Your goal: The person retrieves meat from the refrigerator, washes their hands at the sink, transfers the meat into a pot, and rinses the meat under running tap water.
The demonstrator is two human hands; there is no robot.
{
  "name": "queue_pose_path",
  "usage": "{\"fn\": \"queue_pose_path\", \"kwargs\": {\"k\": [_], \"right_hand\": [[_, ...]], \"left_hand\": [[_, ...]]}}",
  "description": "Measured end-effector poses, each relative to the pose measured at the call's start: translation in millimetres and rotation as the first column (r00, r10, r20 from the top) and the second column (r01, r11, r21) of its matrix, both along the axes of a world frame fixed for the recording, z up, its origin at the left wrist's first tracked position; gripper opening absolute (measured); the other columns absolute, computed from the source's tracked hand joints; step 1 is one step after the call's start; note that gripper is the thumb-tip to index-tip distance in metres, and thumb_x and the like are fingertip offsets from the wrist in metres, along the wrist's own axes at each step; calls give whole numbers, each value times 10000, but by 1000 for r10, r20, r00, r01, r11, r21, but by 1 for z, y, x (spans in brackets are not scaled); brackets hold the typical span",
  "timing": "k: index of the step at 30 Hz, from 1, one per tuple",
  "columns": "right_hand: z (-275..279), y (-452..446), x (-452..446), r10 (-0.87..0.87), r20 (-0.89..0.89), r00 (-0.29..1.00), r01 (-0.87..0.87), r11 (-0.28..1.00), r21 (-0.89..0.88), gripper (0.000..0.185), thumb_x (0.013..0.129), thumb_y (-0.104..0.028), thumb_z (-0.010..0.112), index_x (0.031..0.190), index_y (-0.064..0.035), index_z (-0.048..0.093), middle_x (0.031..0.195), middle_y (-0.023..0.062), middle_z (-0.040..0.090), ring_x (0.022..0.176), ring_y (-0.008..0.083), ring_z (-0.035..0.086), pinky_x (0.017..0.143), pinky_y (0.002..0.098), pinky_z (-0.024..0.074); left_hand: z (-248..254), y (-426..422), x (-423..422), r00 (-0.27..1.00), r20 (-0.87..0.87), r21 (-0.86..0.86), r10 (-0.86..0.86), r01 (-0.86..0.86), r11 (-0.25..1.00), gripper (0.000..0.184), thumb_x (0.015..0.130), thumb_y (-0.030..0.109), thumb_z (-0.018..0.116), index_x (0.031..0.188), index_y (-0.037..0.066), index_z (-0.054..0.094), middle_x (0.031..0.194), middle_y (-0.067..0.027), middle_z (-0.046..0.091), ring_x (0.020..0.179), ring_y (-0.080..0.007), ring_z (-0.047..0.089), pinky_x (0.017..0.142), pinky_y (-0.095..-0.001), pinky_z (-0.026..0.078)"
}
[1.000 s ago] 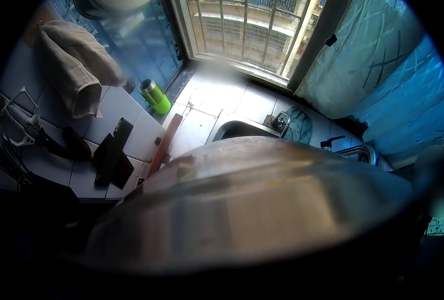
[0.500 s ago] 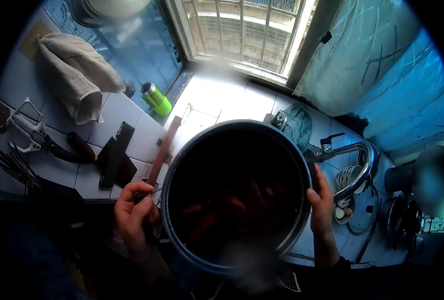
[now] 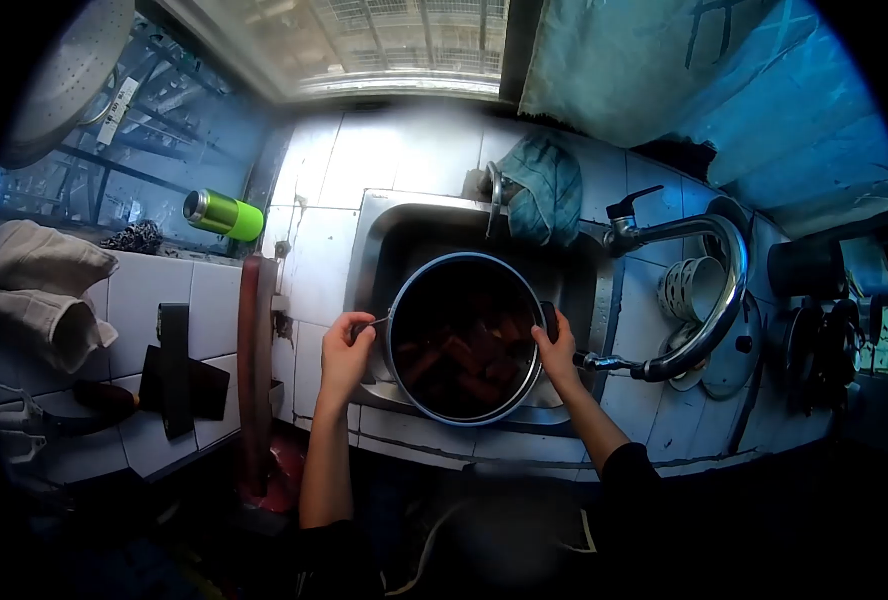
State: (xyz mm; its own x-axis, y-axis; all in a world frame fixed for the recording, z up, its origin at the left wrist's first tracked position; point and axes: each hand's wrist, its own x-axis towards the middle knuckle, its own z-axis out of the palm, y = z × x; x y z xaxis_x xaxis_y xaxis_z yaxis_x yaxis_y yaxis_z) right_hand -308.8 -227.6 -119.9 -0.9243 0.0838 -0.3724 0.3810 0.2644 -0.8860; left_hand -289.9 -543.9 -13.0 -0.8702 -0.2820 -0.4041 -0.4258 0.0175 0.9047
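Observation:
A deep, dark pot [image 3: 426, 408] with a pale metal rim is held over the sink [image 3: 372, 225], covering much of its basin. Dark reddish-brown chunks [image 3: 469, 362] lie inside; what they are is too dim to tell. On the pot's left side, my left hand [image 3: 346, 352] is closed on a thin metal handle. At the opposite side my right hand [image 3: 558, 350] grips a dark handle, thumb near the rim. Just right of that hand is the spout end of a curved chrome faucet [image 3: 736, 285].
A blue-green cloth [image 3: 544, 188] hangs over the sink's back edge. Stacked bowls [image 3: 692, 288] and a glass lid [image 3: 736, 350] stand right of the faucet. At left are a green bottle [image 3: 224, 215], a cleaver [image 3: 174, 370], a beige cloth [image 3: 44, 290] and a long reddish-brown bar [image 3: 256, 370].
Both hands have lowered the pot away from my head, over the sink. The view has shifted, so the sink basin now shows around the pot.

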Motion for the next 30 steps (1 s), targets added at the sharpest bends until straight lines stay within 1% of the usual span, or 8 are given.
{"fn": "queue_pose_path", "kwargs": {"k": [7,14,16,17,20,22,29,30], "right_hand": [[-39,20,-27,-91,162,983,18,914,406,676,698,-189,638,1253,16,310,1150,249,426,1028,369,471,878,376,392],[-42,25,-36,-36,461,887,-132,936,326,724,692,-248,626,1268,33,292,1247,278,323,1154,406,339,969,415,296],[-15,30,-43,-68,174,982,31,978,208,462,774,-192,573,1170,9,444,1046,163,530,956,256,530,817,321,435],[-8,43,-47,-222,85,971,211,969,125,361,799,-177,547,1111,-9,483,944,110,547,841,192,536,717,279,448],[49,86,-86,-681,-172,712,665,733,-145,162,848,-169,497,953,-58,550,762,3,526,611,59,468,496,193,411],[87,114,-118,-730,-245,638,704,682,-198,191,849,-224,500,972,-88,555,751,-9,521,622,52,461,494,185,392],[91,143,-233,-206,-156,966,210,978,6,303,808,-322,581,985,-77,601,695,-2,526,600,51,460,500,196,372],[86,148,-240,-92,-137,986,103,992,74,297,797,-320,599,958,-70,610,662,-7,519,565,51,456,491,195,370]], "left_hand": [[-127,15,-20,954,168,-288,-248,288,913,220,801,131,532,996,44,479,885,-107,578,848,-201,562,763,-294,431],[-224,13,-17,940,275,-272,-202,277,922,315,816,211,533,1065,22,486,914,-164,594,888,-266,573,769,-329,438],[-218,23,-18,945,252,-343,-211,291,893,335,810,220,539,1075,19,496,907,-189,604,878,-277,581,768,-332,442],[-211,24,-20,897,359,-280,-259,368,887,424,803,255,542,1180,78,458,1122,-259,500,1049,-325,503,861,-343,400],[-181,46,-19,850,474,-444,-230,457,771,504,799,282,538,1260,139,393,1301,-307,268,1206,-368,331,954,-352,320],[-173,46,-24,813,518,-312,-265,468,827,541,806,282,521,1302,167,338,1363,-308,58,1271,-385,171,1008,-355,240],[-187,55,-30,898,355,-291,-262,372,882,537,789,180,514,1288,82,340,1352,-305,135,1278,-377,160,1028,-364,192],[-175,69,-30,919,354,-523,-174,348,778,510,765,133,511,1248,46,368,1316,-295,213,1248,-378,210,1018,-373,210]]}}
